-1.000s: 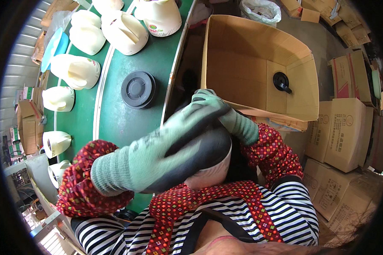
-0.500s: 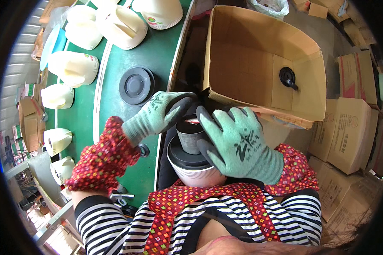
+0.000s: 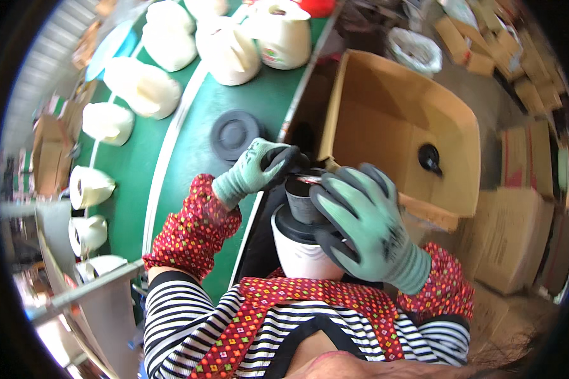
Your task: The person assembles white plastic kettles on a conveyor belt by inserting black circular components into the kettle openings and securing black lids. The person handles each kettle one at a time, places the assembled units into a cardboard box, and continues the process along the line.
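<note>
Against my front stands a white pot-shaped body [image 3: 303,256] with a black collar [image 3: 292,222]. A grey open-topped cylinder [image 3: 301,205] rises from the collar, and a small red and white piece [image 3: 310,179] shows at its mouth. My gloved left hand [image 3: 262,164] is closed in a pinch just beyond the cylinder's rim; what the dark fingertips hold is hidden. My gloved right hand [image 3: 367,221] curves round the cylinder's right side, its thumb low by the collar. Left of the cylinder, a black round lid [image 3: 235,136] lies on the green work surface [image 3: 196,151].
Several cream jug-shaped shells [image 3: 227,50] stand along the green surface's far and left parts. Ahead to the right is an open cardboard box [image 3: 385,120] with a black handled part [image 3: 430,159] inside. Closed cartons [image 3: 512,240] are stacked at the right. A white bag [image 3: 414,52] lies behind the box.
The whole view has shifted, so the bench and box appear lower and to the right. Both hands stay at the cylinder's mouth; the right hand is blurred by motion.
</note>
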The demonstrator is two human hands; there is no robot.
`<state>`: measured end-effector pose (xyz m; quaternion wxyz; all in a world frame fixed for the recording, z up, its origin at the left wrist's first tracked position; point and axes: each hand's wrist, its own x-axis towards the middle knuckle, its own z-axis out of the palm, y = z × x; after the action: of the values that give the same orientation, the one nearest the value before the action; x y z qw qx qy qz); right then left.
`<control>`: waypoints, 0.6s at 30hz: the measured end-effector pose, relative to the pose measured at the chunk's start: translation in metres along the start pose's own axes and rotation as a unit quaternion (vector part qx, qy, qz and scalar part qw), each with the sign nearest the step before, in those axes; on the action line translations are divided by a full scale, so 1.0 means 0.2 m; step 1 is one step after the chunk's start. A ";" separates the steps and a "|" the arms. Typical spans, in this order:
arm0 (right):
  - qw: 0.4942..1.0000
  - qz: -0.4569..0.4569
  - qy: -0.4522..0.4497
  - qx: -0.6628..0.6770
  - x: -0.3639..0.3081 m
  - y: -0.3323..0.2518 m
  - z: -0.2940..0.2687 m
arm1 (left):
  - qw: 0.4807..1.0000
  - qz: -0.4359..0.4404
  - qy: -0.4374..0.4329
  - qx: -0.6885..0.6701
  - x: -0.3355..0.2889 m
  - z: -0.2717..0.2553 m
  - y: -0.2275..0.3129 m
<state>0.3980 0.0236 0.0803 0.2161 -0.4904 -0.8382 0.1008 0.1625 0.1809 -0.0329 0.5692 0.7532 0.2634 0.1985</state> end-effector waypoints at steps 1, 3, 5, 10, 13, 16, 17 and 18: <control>1.000 -0.020 0.014 0.021 -0.02 -0.02 -0.04 | 0.998 -0.026 0.064 0.004 -0.11 -0.02 0.04; 1.000 -0.006 -0.001 0.028 -0.10 0.01 0.05 | 0.976 -0.095 0.192 -0.027 -0.37 -0.04 0.08; 0.983 0.045 0.013 0.177 -0.19 0.05 0.25 | 0.939 -0.094 0.327 0.050 -0.65 -0.05 0.02; 0.952 0.052 0.127 0.275 -0.26 0.07 0.40 | 0.790 -0.205 0.551 0.172 -1.19 0.00 -0.33; 0.918 0.108 0.140 0.354 -0.17 0.02 0.39 | 0.754 -0.274 0.543 0.247 -1.41 0.00 -0.61; 0.844 0.185 0.227 0.450 -0.02 0.01 0.34 | 0.743 -0.297 0.489 0.348 -1.38 0.01 -0.41; 0.802 0.223 0.250 0.494 0.02 0.03 0.35 | 0.752 -0.265 0.473 0.375 -1.35 0.03 -0.25; 0.791 0.245 0.232 0.511 0.03 0.09 0.35 | 0.794 -0.174 0.465 0.350 -1.31 0.03 -0.14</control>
<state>0.3776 0.0410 0.0123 0.5912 -0.5065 -0.4407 0.4470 -0.0437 0.0185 -0.0612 0.1003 0.6589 0.6749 0.3167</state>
